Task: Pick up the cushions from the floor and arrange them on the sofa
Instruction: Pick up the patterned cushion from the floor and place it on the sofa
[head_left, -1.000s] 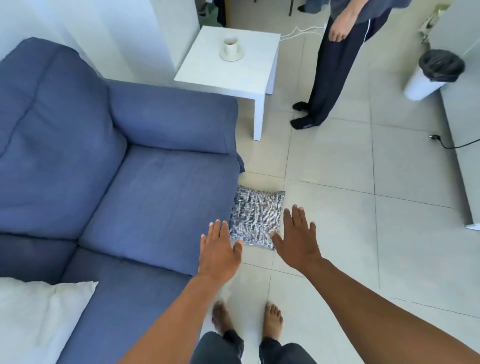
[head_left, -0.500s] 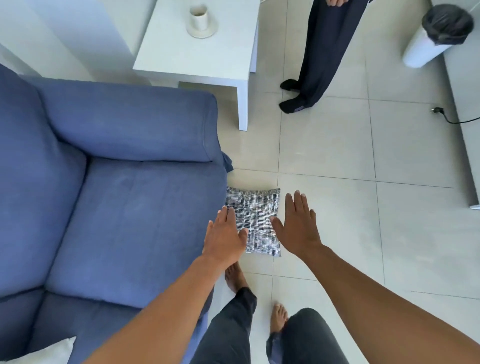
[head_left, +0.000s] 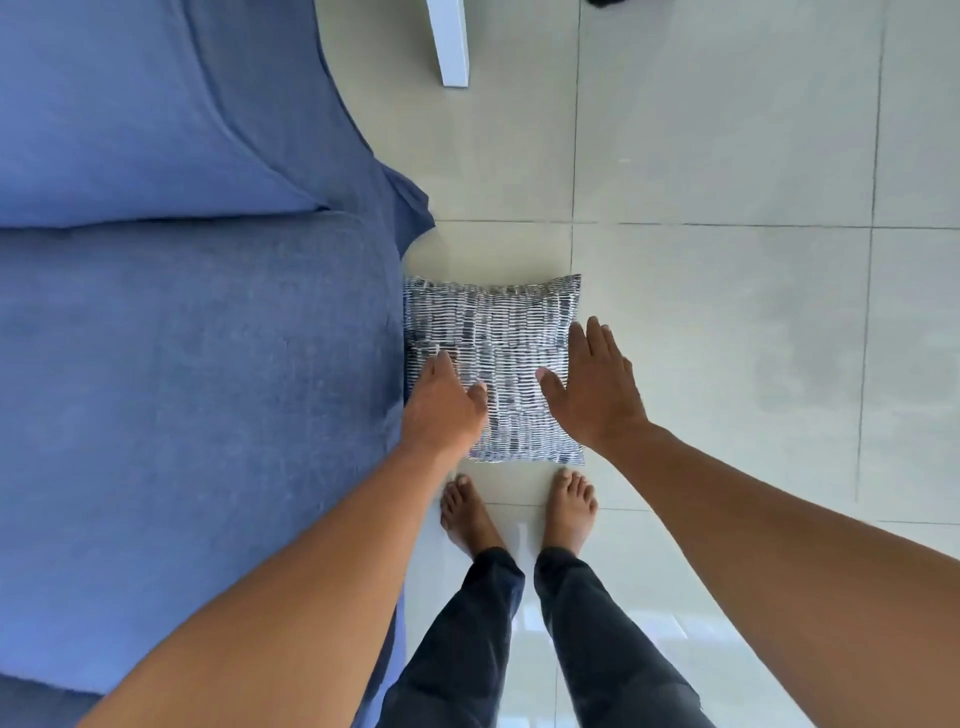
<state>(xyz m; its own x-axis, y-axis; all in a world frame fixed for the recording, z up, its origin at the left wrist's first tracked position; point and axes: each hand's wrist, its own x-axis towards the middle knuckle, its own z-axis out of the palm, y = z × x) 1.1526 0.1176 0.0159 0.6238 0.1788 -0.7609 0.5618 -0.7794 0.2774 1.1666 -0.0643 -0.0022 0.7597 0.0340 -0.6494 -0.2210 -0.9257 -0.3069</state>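
A square cushion (head_left: 506, 343) with a dark blue and white dashed pattern lies flat on the tiled floor, right against the front of the blue sofa (head_left: 197, 364). My left hand (head_left: 441, 410) hovers over the cushion's left near part, fingers apart, holding nothing. My right hand (head_left: 595, 389) is spread over the cushion's right edge, also empty. Whether either hand touches the fabric I cannot tell. My bare feet stand just in front of the cushion.
The sofa's seat and armrest (head_left: 171, 104) fill the left side. A white table leg (head_left: 451, 41) stands on the floor beyond the cushion. Pale floor tiles (head_left: 727, 338) stretch to the right.
I have stepped closer and bent over, so the view looks straight down. Both hands have dropped from in front of the cushion to over its left and right sides.
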